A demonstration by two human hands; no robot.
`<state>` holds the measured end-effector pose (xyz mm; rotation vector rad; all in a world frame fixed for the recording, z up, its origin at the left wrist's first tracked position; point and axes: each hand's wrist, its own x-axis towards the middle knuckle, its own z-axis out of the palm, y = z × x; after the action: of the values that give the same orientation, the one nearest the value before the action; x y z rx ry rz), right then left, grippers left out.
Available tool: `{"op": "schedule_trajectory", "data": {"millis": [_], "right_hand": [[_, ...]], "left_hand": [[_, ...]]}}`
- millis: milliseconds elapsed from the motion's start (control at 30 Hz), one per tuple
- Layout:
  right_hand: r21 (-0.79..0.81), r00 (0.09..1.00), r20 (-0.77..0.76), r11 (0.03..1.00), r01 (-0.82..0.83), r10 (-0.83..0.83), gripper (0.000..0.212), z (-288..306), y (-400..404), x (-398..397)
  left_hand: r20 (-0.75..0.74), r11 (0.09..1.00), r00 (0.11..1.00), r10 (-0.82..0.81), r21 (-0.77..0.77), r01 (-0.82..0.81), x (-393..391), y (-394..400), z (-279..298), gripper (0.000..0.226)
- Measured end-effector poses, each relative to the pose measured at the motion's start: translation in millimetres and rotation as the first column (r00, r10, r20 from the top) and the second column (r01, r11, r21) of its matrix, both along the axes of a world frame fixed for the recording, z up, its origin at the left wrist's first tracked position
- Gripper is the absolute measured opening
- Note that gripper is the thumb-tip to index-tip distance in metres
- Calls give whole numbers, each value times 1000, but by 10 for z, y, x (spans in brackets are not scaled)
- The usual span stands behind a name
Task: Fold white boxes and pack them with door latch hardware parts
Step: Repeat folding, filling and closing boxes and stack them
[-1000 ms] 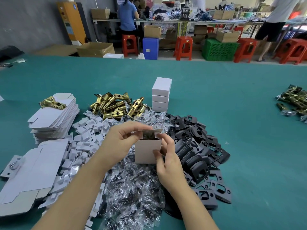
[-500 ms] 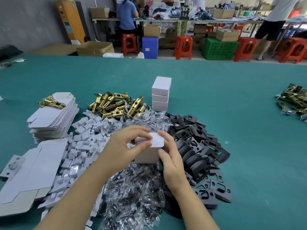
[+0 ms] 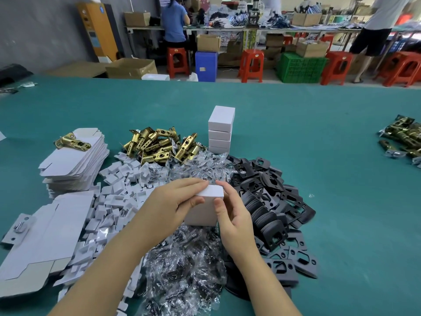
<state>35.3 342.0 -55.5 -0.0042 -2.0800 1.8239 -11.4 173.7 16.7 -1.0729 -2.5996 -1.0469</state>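
A small white box (image 3: 205, 209) stands upright between my hands over the pile of clear plastic bags (image 3: 182, 265), its top flap folded down. My left hand (image 3: 173, 202) grips its top left corner, fingers over the lid and thumb on the front. My right hand (image 3: 232, 215) holds its right side, thumb on the front edge and a fingertip on the lid. Brass latch bolts (image 3: 159, 144) lie heaped behind, black strike plates (image 3: 273, 208) to the right, flat box blanks (image 3: 73, 160) to the left.
A stack of closed white boxes (image 3: 221, 130) stands behind the piles. White card inserts (image 3: 114, 201) spread at left, larger flat blanks (image 3: 45, 238) at near left. More brass latches (image 3: 403, 137) lie at far right. People and stools are beyond the green table (image 3: 341, 156).
The box's top was open with brass showing inside one second ago; the lid has since been folded down and my fingers now press on it.
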Motion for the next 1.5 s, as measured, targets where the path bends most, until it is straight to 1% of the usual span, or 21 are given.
{"op": "schedule_trajectory", "data": {"millis": [233,367,467,633,733,867,967,1100,1200,1300,1400,1433,1500], "right_hand": [[-22,1000,-14,999,27,-27,25,20,-1,11],[-22,999,-19,999,28,-29,25,19,9,11],[-24,999,-11,999,42,-43,25,11,9,3],[-46,999,6,998,49,-49,42,-14,10,-9],[-53,999,4,997,50,-50,46,-21,9,-11],[-69,999,5,997,36,-35,37,-29,23,-7],[-89,1000,5,996,18,-18,35,-24,28,4],[-104,1000,0,995,-8,8,31,9,17,20],[-85,1000,9,996,8,-8,34,14,9,16],[-68,1000,9,997,21,-20,45,11,-3,7],[-52,1000,4,999,13,-13,37,14,-18,7],[-43,1000,7,999,10,-10,37,21,-23,7],[-21,1000,23,1000,7,-6,43,22,-24,3]], "left_hand": [[5,1000,1000,-13,-16,13,-7,13,44,44],[64,999,997,-30,-32,32,-50,-16,27,49],[87,1000,996,-5,-17,7,-71,-47,-9,53],[102,1000,995,2,11,-3,-45,-37,23,55],[88,1000,996,7,2,-7,-31,-25,18,54],[83,1000,996,15,-5,-14,-26,-16,-2,54],[81,1000,997,13,-1,-13,-19,-15,-8,54],[114,1000,993,22,15,-24,-16,-35,-10,54],[132,999,991,28,33,-33,-17,-40,-10,53],[138,998,990,26,53,-34,-19,-38,-10,45],[135,994,991,19,101,-33,-13,-36,2,32],[129,994,992,15,109,-29,-12,-31,5,30],[125,993,992,15,114,-29,-16,-18,14,32]]}}
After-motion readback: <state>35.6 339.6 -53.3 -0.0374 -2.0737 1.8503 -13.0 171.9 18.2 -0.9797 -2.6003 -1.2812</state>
